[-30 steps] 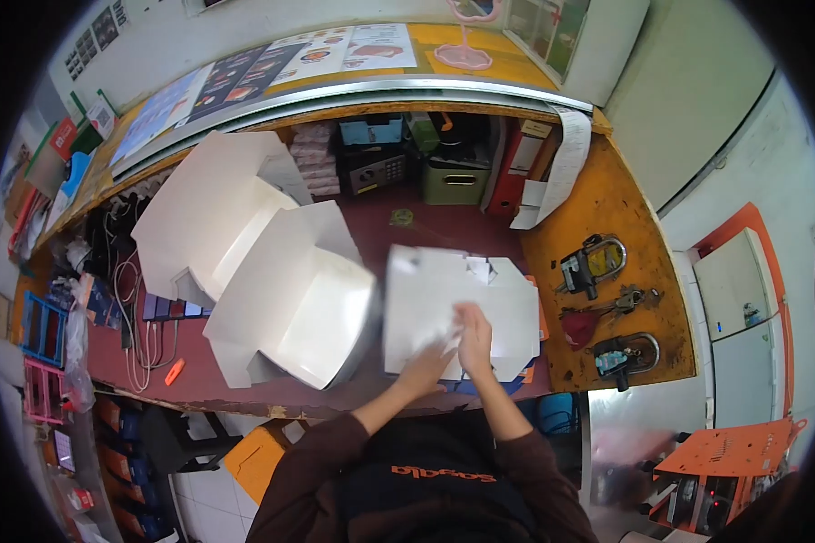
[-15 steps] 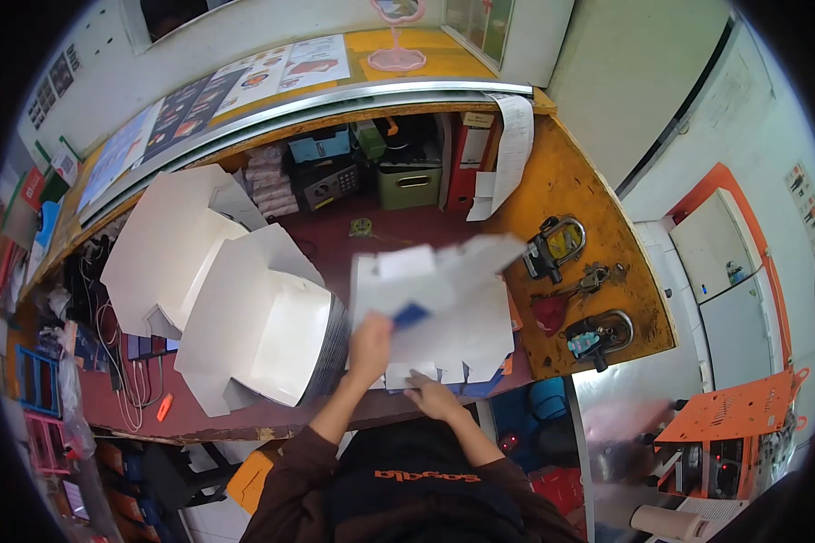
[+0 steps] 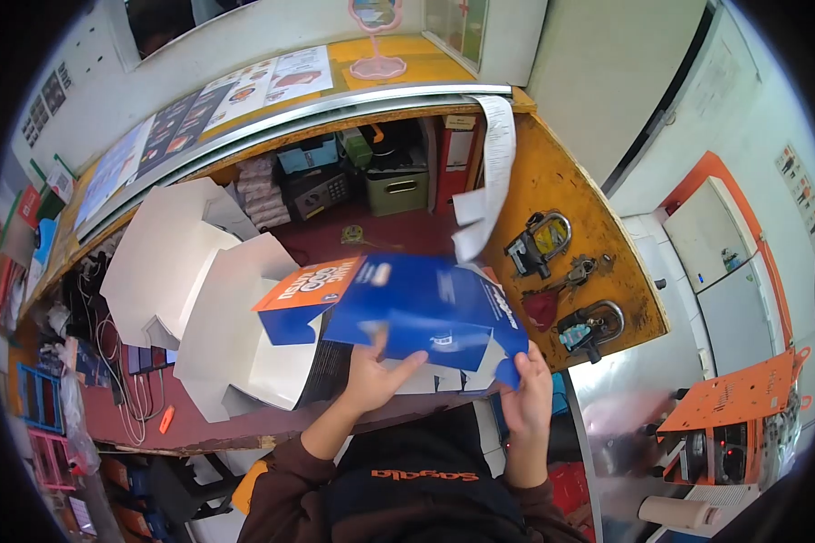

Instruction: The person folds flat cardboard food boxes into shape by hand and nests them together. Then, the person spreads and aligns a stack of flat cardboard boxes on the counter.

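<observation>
A blue and orange printed cardboard box blank (image 3: 417,303), partly folded, is held tilted above the desk in front of me. My left hand (image 3: 378,378) grips its near edge left of the middle, thumb pointing right. At the right end, my right hand (image 3: 527,394) pinches a blue corner flap. Under the blank, white edges of more flat sheets (image 3: 448,378) show; most of that pile is hidden. To the left stand two nested stacks of opened boxes with white insides, the nearer stack (image 3: 276,357) and the farther stack (image 3: 167,258).
Padlocks (image 3: 590,330) and keys (image 3: 581,270) lie on the wooden side ledge (image 3: 561,172). A paper strip (image 3: 498,154) hangs from the shelf. A tape measure (image 3: 352,234), a safe (image 3: 324,195) and a green bin (image 3: 397,192) are at the back. Cables and an orange marker (image 3: 167,418) lie left.
The blank has turned from its white side to its printed blue and orange side. My right hand has risen from the pile to the blank's right corner; my left hand remains on it.
</observation>
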Action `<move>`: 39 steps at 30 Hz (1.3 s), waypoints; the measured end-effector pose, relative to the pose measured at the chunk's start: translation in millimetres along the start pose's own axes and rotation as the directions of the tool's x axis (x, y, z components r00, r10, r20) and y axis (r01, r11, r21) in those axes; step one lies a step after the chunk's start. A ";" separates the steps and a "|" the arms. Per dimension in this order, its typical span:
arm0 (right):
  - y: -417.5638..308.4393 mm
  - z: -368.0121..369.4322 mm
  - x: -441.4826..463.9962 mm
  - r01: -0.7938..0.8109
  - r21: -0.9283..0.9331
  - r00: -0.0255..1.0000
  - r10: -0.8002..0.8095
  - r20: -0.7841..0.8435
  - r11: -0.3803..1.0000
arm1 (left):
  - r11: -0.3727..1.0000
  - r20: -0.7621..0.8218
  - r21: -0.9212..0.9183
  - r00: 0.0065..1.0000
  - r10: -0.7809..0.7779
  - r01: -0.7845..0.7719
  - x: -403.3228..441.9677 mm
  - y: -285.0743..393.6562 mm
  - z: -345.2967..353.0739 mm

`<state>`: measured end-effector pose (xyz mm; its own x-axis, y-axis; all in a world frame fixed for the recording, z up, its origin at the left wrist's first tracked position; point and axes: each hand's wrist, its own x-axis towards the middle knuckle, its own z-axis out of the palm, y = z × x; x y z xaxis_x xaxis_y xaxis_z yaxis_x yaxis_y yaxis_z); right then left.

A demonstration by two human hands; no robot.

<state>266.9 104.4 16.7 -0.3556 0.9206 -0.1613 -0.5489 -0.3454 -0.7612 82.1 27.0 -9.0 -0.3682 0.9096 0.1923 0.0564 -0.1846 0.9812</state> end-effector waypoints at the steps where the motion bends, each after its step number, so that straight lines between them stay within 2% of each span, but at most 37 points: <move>1: 9.1 1.6 -4.9 0.242 -0.194 0.967 -0.253 -0.033 0.951 | 0.997 -0.037 0.057 0.998 0.052 -0.049 -1.0 4.7 6.6; 2: 21.3 2.5 -8.3 0.449 -0.381 0.871 -0.491 -0.015 0.808 | 0.989 -0.073 0.116 0.992 0.106 -0.097 -1.8 6.8 13.9; 3: 35.1 10.4 -7.5 0.701 -0.421 0.659 -0.749 0.073 0.576 | 0.971 -0.048 0.073 0.971 0.233 -0.230 -2.8 2.4 23.4; 4: 50.2 14.5 -11.0 0.731 -0.369 0.615 -0.788 -0.008 0.574 | 0.970 -0.048 0.072 0.970 0.237 -0.233 -8.1 -0.6 32.5; 5: 51.8 27.3 -19.4 0.630 -0.170 0.760 -0.646 -0.067 0.758 | 0.974 -0.029 -0.057 0.976 0.216 -0.217 -14.8 -3.4 41.1; 6: 49.7 36.3 -26.6 0.475 0.045 0.879 -0.470 -0.081 0.879 | 0.964 -0.006 -0.183 0.980 0.197 -0.195 -19.6 -6.9 45.1; 7: 50.2 31.2 -25.9 0.322 0.149 0.946 -0.312 -0.084 0.935 | 0.975 0.060 -0.131 0.980 0.191 -0.182 -21.9 -14.9 41.3; 8: 48.1 22.5 -23.9 0.322 0.151 0.946 -0.312 -0.083 0.935 | 0.975 0.061 -0.129 0.980 0.192 -0.183 -19.2 -4.7 35.8; 9: 43.9 12.1 -20.9 0.076 0.392 0.988 -0.122 0.093 0.917 | 0.969 0.076 -0.063 0.967 0.243 -0.239 -14.4 7.7 28.8; 10: 39.5 5.6 -18.8 -0.205 0.556 0.951 0.030 0.308 0.805 | 0.956 0.091 0.001 0.952 0.293 -0.294 -12.3 15.7 20.8; 11: 32.0 8.2 -20.1 -0.253 0.555 0.944 0.077 0.320 0.793 | 0.842 0.025 0.537 0.998 0.057 -0.061 -3.3 -0.4 10.3; 12: 24.9 17.4 -22.3 -0.252 0.554 0.943 0.074 0.323 0.793 | 0.841 0.025 0.537 0.998 0.061 -0.065 -7.6 -10.8 3.1; 13: 18.3 29.3 -24.8 -0.049 0.369 0.984 -0.018 0.176 0.928 | 0.915 -0.020 -0.403 1.000 -0.010 0.001 -2.0 31.6 0.7; 14: 15.4 35.2 -26.4 0.137 0.133 0.988 -0.144 0.049 0.982 | 0.171 0.017 -0.985 0.996 -0.088 0.031 0.5 54.5 -0.3; 15: 19.4 30.2 -27.7 0.196 0.175 0.977 -0.208 0.053 0.965 | 0.172 0.016 -0.985 0.996 -0.087 0.031 -1.6 50.4 0.2; 16: 22.8 31.7 -30.8 0.195 0.175 0.977 -0.207 0.056 0.965 | 0.691 -0.058 -0.722 0.994 -0.092 0.022 -5.7 41.8 1.4; 17: 29.6 38.4 -33.9 0.413 0.132 0.904 -0.423 0.060 0.901 | 0.977 -0.132 -0.213 0.990 -0.053 0.024 -10.0 36.6 1.7; 18: 37.3 44.6 -37.8 0.613 0.091 0.783 -0.619 0.068 0.785 | 0.977 -0.137 -0.212 0.989 -0.049 0.020 -12.3 33.9 9.6; 19: 48.6 49.0 -43.4 0.524 0.194 0.841 -0.540 0.035 0.829 | 0.904 -0.140 -0.427 0.989 -0.042 -0.022 -14.0 32.1 22.9; 20: 81.7 21.7 -34.4 0.535 -0.005 0.837 -0.530 0.134 0.845 | 0.782 -0.143 -0.620 0.989 -0.034 -0.063 -15.6 29.4 30.0; 21: 97.0 7.7 -32.5 0.478 -0.094 0.863 -0.447 0.235 0.874 | 0.764 -0.008 -0.645 0.999 -0.032 0.019 -15.6 20.6 24.3; 22: 100.6 5.8 -30.5 0.424 -0.189 0.878 -0.351 0.327 0.885 | 0.763 -0.007 -0.646 1.000 -0.028 0.017 -13.3 23.7 23.6; 23: 99.9 1.3 -24.1 0.425 -0.192 0.876 -0.350 0.331 0.884 | 0.726 0.014 -0.682 0.993 -0.116 0.094 -10.0 29.2 22.9; 24: 94.7 -5.3 -16.0 0.592 -0.395 0.778 -0.369 0.509 0.703 | 0.679 0.038 -0.714 0.978 -0.205 0.170 -8.4 35.0 22.1; 25: 90.0 -14.5 -10.7 0.662 -0.471 0.727 -0.344 0.594 0.584 | 0.503 0.075 -0.812 0.907 -0.415 0.297 -8.8 40.1 18.9; 26: 85.3 -23.6 -5.3 0.731 -0.515 0.668 -0.316 0.673 0.448 | 0.503 0.073 -0.812 0.906 -0.417 0.297 -5.4 37.6 9.9; 28: 78.1 -58.3 10.1 0.414 -0.401 0.865 -0.217 0.452 0.817 | 0.351 0.277 -0.797 0.814 -0.511 0.492 3.3 25.8 -17.8; 29: 67.5 -60.2 13.8 0.224 -0.286 0.930 -0.117 0.348 0.932 | 0.379 0.263 -0.791 0.826 -0.498 0.480 3.8 22.3 -30.1; 30: 54.5 -61.8 14.3 0.090 -0.085 0.943 -0.057 0.329 0.992 | 0.563 0.181 -0.689 0.860 -0.476 0.457 1.3 16.6 -41.2; 31: 34.3 -50.3 12.4 -0.043 0.125 0.951 0.003 0.308 0.991 | 0.676 0.145 -0.597 0.887 -0.438 0.431 1.0 20.2 -47.7; 32: -2.1 -19.8 4.8 -0.130 0.376 0.935 -0.012 0.354 0.918 | 0.774 0.113 -0.493 0.912 -0.395 0.397 0.7 24.4 -52.7; 33: -3.1 -34.0 8.3 -0.133 0.373 0.936 -0.008 0.353 0.918 | 0.772 0.112 -0.496 0.911 -0.397 0.398 -0.3 25.6 -57.8; 35: -3.0 -63.1 15.7 -0.035 -0.082 0.917 0.065 0.393 0.996 | 0.940 0.264 -0.220 0.943 -0.201 0.262 -0.8 26.9 -64.4; 36: -2.1 -64.9 16.9 -0.034 -0.082 0.918 0.064 0.392 0.996 | 0.940 0.266 -0.221 0.943 -0.200 0.262 -1.3 23.5 -62.4; 37: -4.5 -54.0 17.6 -0.039 -0.084 0.942 0.065 0.330 0.996 | 0.856 0.242 -0.480 0.967 -0.079 0.190 -3.1 17.2 -57.7; 38: -5.5 -41.9 17.6 -0.046 -0.086 0.961 0.067 0.267 0.995 | 0.704 0.183 -0.702 0.983 0.031 0.109 -7.4 12.8 -51.6; 39: -1.7 -27.9 15.6 -0.034 -0.043 0.986 0.041 0.164 0.998 | 0.608 0.205 -0.763 0.975 -0.090 0.217 -17.0 12.0 -41.8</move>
<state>283.4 124.5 -2.0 -0.4968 0.8635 -0.0869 -0.5036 -0.3684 -0.7815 50.2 -6.2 -1.1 -0.1733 0.9795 0.1027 -0.7540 -0.1990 0.6260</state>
